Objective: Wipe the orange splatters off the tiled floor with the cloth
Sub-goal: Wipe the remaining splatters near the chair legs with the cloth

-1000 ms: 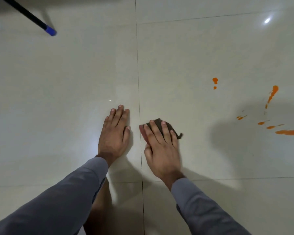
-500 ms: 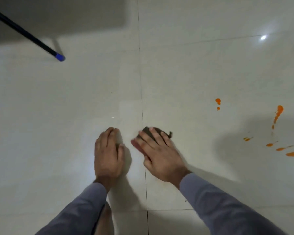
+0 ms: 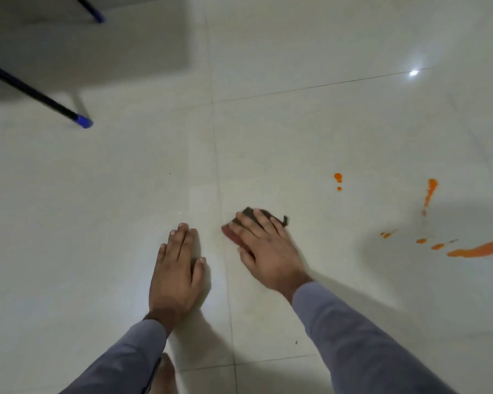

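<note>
Open tiled floor [image 3: 296,132] is seen between the cloth [image 3: 265,216] and the orange splatters [image 3: 478,250]; nothing is placed in that stretch. Far left, a black pole [image 3: 32,93] with a blue tip is angled down to the floor.

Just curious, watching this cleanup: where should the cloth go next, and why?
Probably slide the right hand, pressing the cloth, rightward to the two small orange drops: they look nearest, and the long orange smear lies farther right.
</note>
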